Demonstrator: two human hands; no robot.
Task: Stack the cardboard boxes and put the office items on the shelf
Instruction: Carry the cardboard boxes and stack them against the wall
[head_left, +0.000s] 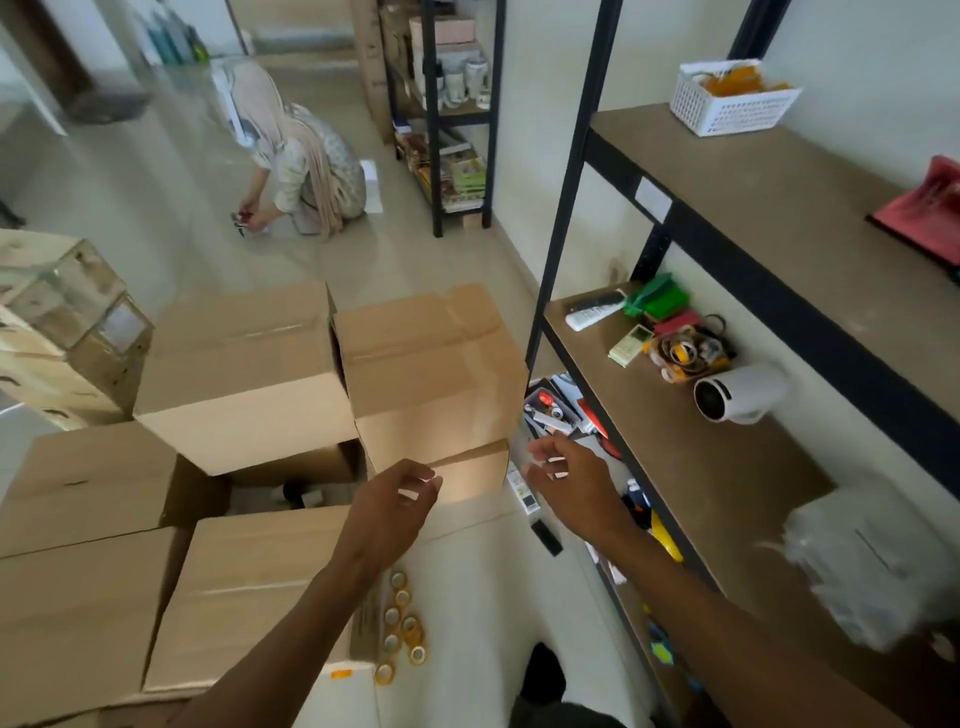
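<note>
both hands (395, 499) (566, 480) hover empty near cardboard box (431, 374).

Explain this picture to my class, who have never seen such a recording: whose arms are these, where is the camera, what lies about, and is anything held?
There is no machine here. One wide-angle camera sits on a person's head and looks forward and down, so the two arms reaching in from below are that person's own. The left hand and the right hand both hover with loosely curled fingers near a cardboard box; neither holds anything. More closed boxes stand to the left, such as the large box. Rolls of tape lie on a white surface below the left arm. To the right stands a black-framed shelf carrying a remote control, a white cylindrical device lying on its side, and, higher up, a white basket. Farther back, another person crouches on the floor.
</note>
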